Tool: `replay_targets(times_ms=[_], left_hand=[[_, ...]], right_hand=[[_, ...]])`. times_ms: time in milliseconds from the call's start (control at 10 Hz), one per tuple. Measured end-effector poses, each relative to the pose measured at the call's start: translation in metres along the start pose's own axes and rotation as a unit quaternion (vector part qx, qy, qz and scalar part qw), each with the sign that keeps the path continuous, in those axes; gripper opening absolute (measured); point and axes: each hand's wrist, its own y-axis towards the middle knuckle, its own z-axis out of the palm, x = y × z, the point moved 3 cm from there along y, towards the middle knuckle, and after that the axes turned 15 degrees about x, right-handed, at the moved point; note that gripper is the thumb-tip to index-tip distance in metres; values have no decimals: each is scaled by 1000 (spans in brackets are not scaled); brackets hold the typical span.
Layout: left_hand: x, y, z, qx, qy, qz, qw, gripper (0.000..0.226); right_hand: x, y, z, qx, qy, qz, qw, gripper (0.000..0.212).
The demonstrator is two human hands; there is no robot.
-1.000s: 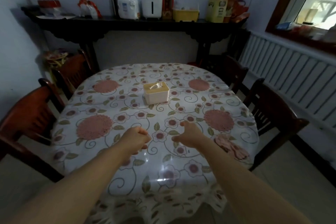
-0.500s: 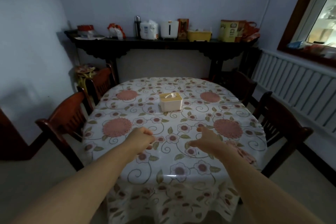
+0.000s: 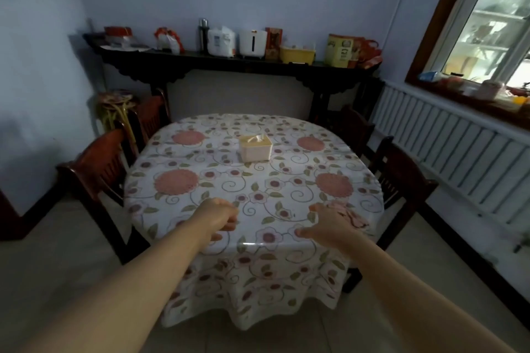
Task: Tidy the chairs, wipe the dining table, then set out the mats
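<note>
Left arm: I see my forearm bare, no sleeve, down to the left hand.
Right arm: likewise bare to the right hand, no rings or watch.

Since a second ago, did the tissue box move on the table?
No. The tissue box sits on the same spot of the flowered tablecloth, between the two far pink circles; only the camera backed away.
</note>
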Motion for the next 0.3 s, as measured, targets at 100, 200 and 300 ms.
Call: replay_targets(times_ms=[100, 200, 300], left_hand=[[5, -7, 27, 20, 0, -5, 1000, 17], [7, -20, 58, 35, 2, -11, 999, 17], [8, -31, 88, 34, 4, 0, 999, 17]], right_hand=[[-24, -22, -6, -17, 4, 1, 1000, 74], [-51, -47, -14, -15, 31, 20, 999, 72], [-75, -65, -23, -10, 58, 17, 998, 53]])
